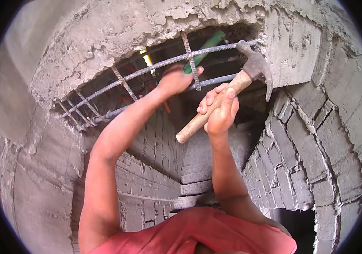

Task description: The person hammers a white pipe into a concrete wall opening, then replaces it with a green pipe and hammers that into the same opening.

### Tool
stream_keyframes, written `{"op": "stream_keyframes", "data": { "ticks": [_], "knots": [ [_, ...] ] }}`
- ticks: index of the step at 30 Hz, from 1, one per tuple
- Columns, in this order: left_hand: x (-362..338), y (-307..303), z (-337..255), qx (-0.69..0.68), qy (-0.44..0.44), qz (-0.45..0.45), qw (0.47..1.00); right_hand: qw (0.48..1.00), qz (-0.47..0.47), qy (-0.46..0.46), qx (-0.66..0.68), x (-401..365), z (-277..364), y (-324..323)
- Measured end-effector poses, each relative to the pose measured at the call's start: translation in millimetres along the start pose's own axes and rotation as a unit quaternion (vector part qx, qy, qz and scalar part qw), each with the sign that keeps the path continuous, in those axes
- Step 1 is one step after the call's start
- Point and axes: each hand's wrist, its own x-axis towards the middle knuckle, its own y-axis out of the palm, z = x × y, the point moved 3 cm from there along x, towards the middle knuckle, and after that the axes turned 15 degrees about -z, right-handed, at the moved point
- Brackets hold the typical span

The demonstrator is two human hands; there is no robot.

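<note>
A claw hammer (198,125) with a wooden handle and a worn metal head is gripped in my right hand (221,111). Its head stands up and to the right, beside the end of the exposed steel bars. My left hand (174,81) reaches among the bars, closed around a long green tool (206,51) that slants up to the right; motion blurs it, and its exact kind does not show. Ribbed rebar (157,65) crosses the gap in the broken concrete (117,36), with short cross bars (124,84) tied over it.
Rough blockwork (299,148) with mortar ridges rises on the right. Another block wall (147,173) lies below the bars. A dark opening (295,222) shows at lower right. Something yellow and white (147,59) and a thin orange piece (166,106) are visible through the gap.
</note>
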Motion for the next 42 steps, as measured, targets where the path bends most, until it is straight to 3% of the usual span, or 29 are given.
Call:
{"op": "stream_keyframes", "data": {
  "ticks": [5, 8, 9, 14, 16, 18, 20, 25, 29, 30, 31, 32, 33, 35, 40, 42],
  "knots": [
    [-14.3, -27.5, -23.0, -0.071, 0.0, -0.054, 0.996, 0.999, 0.011, -0.037, -0.03, 4.5, 4.2, -0.4],
    [-17.2, -22.6, -16.6, -0.079, 0.04, -0.099, 0.991, 0.997, -0.003, 0.01, -0.075, 6.6, 14.0, -1.4],
    [-18.3, -23.0, -14.8, -0.057, 0.075, -0.131, 0.987, 0.998, -0.004, 0.01, -0.067, 6.0, 13.3, -3.5],
    [-25.2, -36.3, -8.3, 0.026, 0.091, -0.115, 0.989, 1.0, -0.02, -0.005, -0.015, -8.0, 11.7, -23.9],
    [-22.6, -42.0, -6.0, 0.016, 0.035, 0.016, 0.999, 1.0, -0.015, -0.002, -0.008, -10.0, 10.5, -35.1],
    [-13.9, -33.8, 18.8, -0.079, 0.051, 0.051, 0.994, 0.999, 0.001, 0.028, 0.021, -12.8, 10.9, -45.8],
    [-19.9, -52.8, 18.1, -0.108, -0.088, 0.192, 0.971, 0.999, 0.009, 0.046, 0.02, -13.1, 9.2, -60.2],
    [-52.5, -64.4, 2.8, -0.201, -0.232, 0.22, 0.926, 0.997, -0.007, 0.082, 0.004, -25.9, 4.9, -82.8],
    [-86.5, -64.3, -12.4, -0.248, -0.232, 0.235, 0.911, 0.994, -0.056, 0.096, 0.005, -29.7, 8.2, -95.2],
    [-96.7, -67.3, -18.9, -0.216, -0.248, 0.225, 0.917, 0.993, -0.057, 0.101, 0.008, -30.2, 9.5, -98.1],
    [-100.1, -65.3, -10.6, -0.132, -0.105, 0.133, 0.977, 0.994, -0.059, 0.089, 0.006, -30.3, 12.0, -101.4],
    [-106.2, -65.0, -7.3, -0.042, 0.043, 0.038, 0.997, 0.995, -0.062, 0.077, 0.004, -30.8, 14.5, -104.5],
    [-116.5, -62.2, -1.1, -0.036, 0.041, 0.041, 0.998, 0.995, -0.058, 0.076, 0.01, -32.5, 16.8, -106.8],
    [-135.6, -67.2, -3.6, 0.097, 0.052, -0.05, 0.993, 0.996, -0.049, 0.071, 0.028, -39.2, 16.8, -114.1],
    [-156.4, -51.6, 4.1, 0.074, 0.033, -0.078, 0.994, 0.997, -0.021, 0.061, 0.034, -69.1, 13.8, -144.8],
    [-167.3, -37.0, 3.5, -0.15, -0.182, 0.02, 0.972, 0.996, -0.031, 0.077, 0.042, -79.4, 17.2, -156.0]
  ]
}}
